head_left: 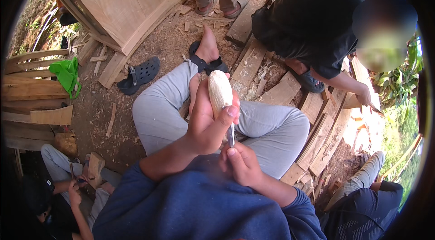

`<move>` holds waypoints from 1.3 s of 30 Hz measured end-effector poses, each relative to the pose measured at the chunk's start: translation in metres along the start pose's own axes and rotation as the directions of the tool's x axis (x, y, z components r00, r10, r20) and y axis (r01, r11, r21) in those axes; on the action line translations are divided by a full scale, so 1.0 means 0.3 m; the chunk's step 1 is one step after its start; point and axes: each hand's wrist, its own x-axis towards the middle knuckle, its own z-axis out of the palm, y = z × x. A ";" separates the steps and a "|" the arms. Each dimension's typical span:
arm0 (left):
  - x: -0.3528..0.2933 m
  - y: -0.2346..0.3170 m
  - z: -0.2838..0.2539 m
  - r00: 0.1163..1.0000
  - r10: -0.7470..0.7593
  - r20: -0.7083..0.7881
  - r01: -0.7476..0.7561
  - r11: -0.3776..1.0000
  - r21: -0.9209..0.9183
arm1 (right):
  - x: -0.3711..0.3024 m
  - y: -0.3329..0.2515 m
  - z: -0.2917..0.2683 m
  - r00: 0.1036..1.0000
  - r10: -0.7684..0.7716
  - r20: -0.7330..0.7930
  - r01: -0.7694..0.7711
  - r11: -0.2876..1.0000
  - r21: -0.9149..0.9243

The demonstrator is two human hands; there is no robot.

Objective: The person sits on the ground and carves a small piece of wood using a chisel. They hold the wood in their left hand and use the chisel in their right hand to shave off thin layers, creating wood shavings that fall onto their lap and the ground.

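Note:
A pale, rounded piece of carved wood (219, 89) points away from me above my lap. My left hand (203, 124) is wrapped round it from below and the left, with the thumb pressed near a blade. Closer to my body, my right hand (244, 164) grips a small carving knife (231, 136). Its metal blade lies against the near end of the wood, by my left thumb. The knife's handle is hidden inside my right fingers.
Dark clogs (141, 75) lie on the shaving-strewn ground. A large wooden panel (113, 2) stands at far left, and a green bag (67, 75) hangs over stacked boards (34, 88). Planks (319, 138) lie at right. Other people sit, stand or bend nearby, one bending at upper right (308, 13).

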 end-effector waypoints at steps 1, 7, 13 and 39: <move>0.000 -0.001 0.001 1.000 0.001 0.003 -0.001 1.000 -0.012 | 0.001 -0.005 -0.001 1.000 0.006 0.002 -0.006 1.000 0.000; 0.000 -0.014 0.001 0.999 -0.026 0.021 0.027 0.999 -0.044 | 0.002 -0.015 -0.002 1.000 0.000 -0.013 0.001 0.998 0.060; 0.005 -0.022 0.027 1.000 -0.007 -0.017 0.005 0.996 -0.092 | 0.002 -0.031 -0.006 1.000 0.017 -0.014 -0.017 0.999 0.042; -0.012 -0.033 0.025 1.000 0.030 0.006 -0.030 1.000 -0.009 | -0.002 0.018 -0.004 0.999 -0.030 0.040 0.027 0.997 0.068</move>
